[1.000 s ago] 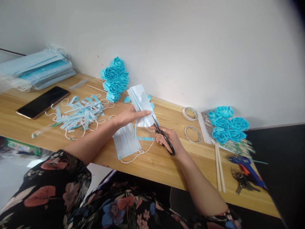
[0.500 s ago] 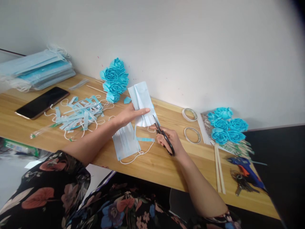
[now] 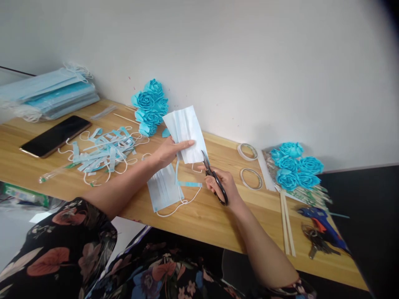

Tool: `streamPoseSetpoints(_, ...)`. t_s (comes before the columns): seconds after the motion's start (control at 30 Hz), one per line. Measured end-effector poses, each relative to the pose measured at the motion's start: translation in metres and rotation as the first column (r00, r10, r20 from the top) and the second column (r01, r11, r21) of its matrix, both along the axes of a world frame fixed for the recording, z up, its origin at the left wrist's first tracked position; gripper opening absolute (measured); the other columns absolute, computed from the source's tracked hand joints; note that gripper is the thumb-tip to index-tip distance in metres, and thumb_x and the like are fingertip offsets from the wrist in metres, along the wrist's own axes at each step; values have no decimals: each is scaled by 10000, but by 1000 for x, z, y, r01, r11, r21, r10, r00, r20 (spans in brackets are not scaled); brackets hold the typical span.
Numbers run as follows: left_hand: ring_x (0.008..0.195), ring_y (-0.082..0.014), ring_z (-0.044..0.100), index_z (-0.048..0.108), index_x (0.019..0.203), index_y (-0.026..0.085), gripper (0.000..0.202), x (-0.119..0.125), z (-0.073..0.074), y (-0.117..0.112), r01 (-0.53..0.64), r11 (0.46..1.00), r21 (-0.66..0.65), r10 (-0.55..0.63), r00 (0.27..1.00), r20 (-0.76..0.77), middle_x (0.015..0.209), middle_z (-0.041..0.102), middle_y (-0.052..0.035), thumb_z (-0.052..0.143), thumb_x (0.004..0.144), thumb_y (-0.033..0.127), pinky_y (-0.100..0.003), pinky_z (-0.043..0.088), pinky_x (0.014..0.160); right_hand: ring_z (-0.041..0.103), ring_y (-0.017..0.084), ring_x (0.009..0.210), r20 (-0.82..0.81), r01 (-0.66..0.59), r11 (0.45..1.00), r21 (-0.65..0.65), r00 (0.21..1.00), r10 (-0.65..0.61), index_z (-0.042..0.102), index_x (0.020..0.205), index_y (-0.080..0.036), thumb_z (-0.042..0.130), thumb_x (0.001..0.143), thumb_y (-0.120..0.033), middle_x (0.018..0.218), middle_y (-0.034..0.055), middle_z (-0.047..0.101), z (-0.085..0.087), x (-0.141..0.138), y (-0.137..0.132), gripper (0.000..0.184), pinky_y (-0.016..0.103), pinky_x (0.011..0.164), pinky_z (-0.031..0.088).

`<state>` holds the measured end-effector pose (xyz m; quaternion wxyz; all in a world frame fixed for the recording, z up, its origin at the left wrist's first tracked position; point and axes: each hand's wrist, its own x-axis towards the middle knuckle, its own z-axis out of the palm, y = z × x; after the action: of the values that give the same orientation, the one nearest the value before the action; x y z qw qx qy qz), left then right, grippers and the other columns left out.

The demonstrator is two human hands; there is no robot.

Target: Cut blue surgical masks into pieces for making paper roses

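My left hand [image 3: 174, 150] grips a pale blue face mask [image 3: 186, 126], its thumb lying across the pleats. In my right hand [image 3: 222, 182] is a pair of black-handled scissors [image 3: 218, 179], with the blades at the mask's lower right edge. Below the held mask, another face mask [image 3: 164, 192] lies on the table. A cut blue strip [image 3: 190, 184] with a white ear loop rests beside it. To the left spreads a pile of cut strips and ear loops [image 3: 106, 151].
A stack of masks [image 3: 59, 93] and a phone [image 3: 56, 136] lie at left. Blue fabric roses [image 3: 149, 106] lean near the wall, with more roses [image 3: 296, 164] at right. Tape rolls [image 3: 251, 178], wooden sticks [image 3: 286, 224], keys [image 3: 316, 243] and a glue gun [image 3: 321, 224] occupy the right side.
The held mask has turned slightly and spread wider, showing more of its face. The scissors remain at its lower right edge, and my hands have barely shifted.
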<state>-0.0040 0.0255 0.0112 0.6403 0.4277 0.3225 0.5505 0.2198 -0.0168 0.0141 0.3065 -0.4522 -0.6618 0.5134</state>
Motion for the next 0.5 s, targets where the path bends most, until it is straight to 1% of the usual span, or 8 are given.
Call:
streamPoseSetpoints(0.07, 977, -264, 682, 666, 1103, 132, 495, 1, 0, 0, -27, 999, -25, 28, 1000, 8, 1065, 714, -136, 858, 723, 384, -340, 564, 811, 442, 100, 467, -9, 10, 1000, -4, 1000, -10, 738, 1156, -108, 712, 768, -486, 559, -32, 505, 0, 0, 0, 542, 234, 440, 361)
streamPoseSetpoints(0.1, 963, -260, 684, 666, 1106, 132, 495, 2, 0, -1, -22, 999, -37, 23, 1000, 15, 1069, 713, -138, 858, 722, 380, -341, 565, 808, 434, 97, 461, -9, 14, 1000, 0, 1000, -14, 737, 1156, -103, 712, 771, -489, 554, -35, 499, 0, 0, 0, 546, 234, 440, 357)
streamPoseSetpoints(0.2, 955, -253, 681, 667, 1119, 139, 500, 3, 0, -2, 42, 998, -51, -41, 999, 18, 1085, 708, -143, 849, 732, 398, -336, 560, 807, 422, 97, 450, 1, 19, 1000, 17, 1000, -19, 736, 1155, -99, 708, 779, -504, 537, -39, 489, 0, 0, 0, 552, 238, 440, 350)
streamPoseSetpoints(0.27, 957, -250, 673, 679, 1101, 141, 500, 3, -1, -2, 78, 997, -28, -78, 997, -21, 1094, 703, -143, 847, 729, 429, -328, 555, 802, 425, 101, 449, 4, 29, 999, 13, 1000, -29, 737, 1150, -98, 709, 776, -500, 534, -38, 490, -2, 0, 0, 549, 239, 438, 349)
streamPoseSetpoints(0.33, 958, -245, 665, 694, 1083, 145, 489, 3, -3, -3, 99, 995, 24, -96, 991, -94, 1092, 704, -135, 849, 723, 439, -321, 550, 805, 431, 105, 450, 14, 35, 999, 1, 999, -35, 738, 1148, -103, 707, 776, -489, 533, -35, 495, -3, 0, 0, 538, 240, 437, 349)
streamPoseSetpoints(0.43, 929, -231, 661, 712, 1040, 150, 437, 3, -5, -4, 89, 993, 81, -72, 978, -193, 1037, 715, -116, 856, 717, 408, -310, 545, 797, 444, 109, 454, 29, 39, 999, 2, 999, -39, 742, 1141, -112, 707, 772, -489, 544, -26, 518, -5, 0, 1, 529, 240, 434, 351)
streamPoseSetpoints(0.5, 913, -226, 661, 717, 1017, 150, 410, 4, -4, -5, 60, 995, 77, -42, 976, -213, 1016, 718, -110, 857, 717, 393, -311, 545, 791, 451, 110, 456, 30, 35, 999, 19, 999, -36, 743, 1142, -111, 703, 774, -497, 554, -18, 534, -6, 0, 1, 535, 239, 432, 353)
